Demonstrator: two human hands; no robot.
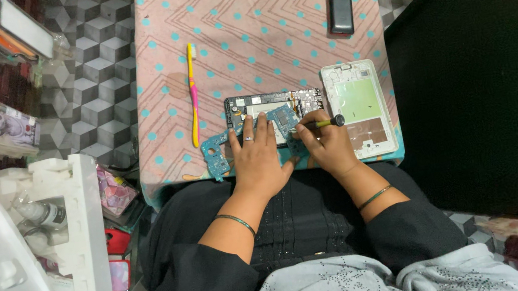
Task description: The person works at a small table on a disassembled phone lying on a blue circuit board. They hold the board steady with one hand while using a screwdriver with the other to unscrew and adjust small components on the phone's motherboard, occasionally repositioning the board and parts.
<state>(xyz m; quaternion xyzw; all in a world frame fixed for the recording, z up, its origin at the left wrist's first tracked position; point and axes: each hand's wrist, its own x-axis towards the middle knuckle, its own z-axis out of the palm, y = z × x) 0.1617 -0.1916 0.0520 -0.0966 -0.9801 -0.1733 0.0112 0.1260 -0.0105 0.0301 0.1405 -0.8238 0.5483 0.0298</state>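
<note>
Nearest, her left hand [259, 156] lies flat, fingers spread, pressing the blue circuit board [217, 153] onto the table [253, 22]. Just right, her right hand [327, 145] pinches a small screwdriver [319, 124], its tip on the board; the board's middle is hidden under both hands. Behind them sits the opened tablet body [273, 103], its white back cover [360, 109] right. Farther off lie a yellow-pink toothbrush [193, 93] left and a black battery pack [340, 8] right.

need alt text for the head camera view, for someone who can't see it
Seen from above, a seated person's left hand presses on a blue circuit board of an opened tablet while the right hand holds a small screwdriver to it. On the pink patterned tablecloth lie a white back cover, a toothbrush and a black phone.
</note>
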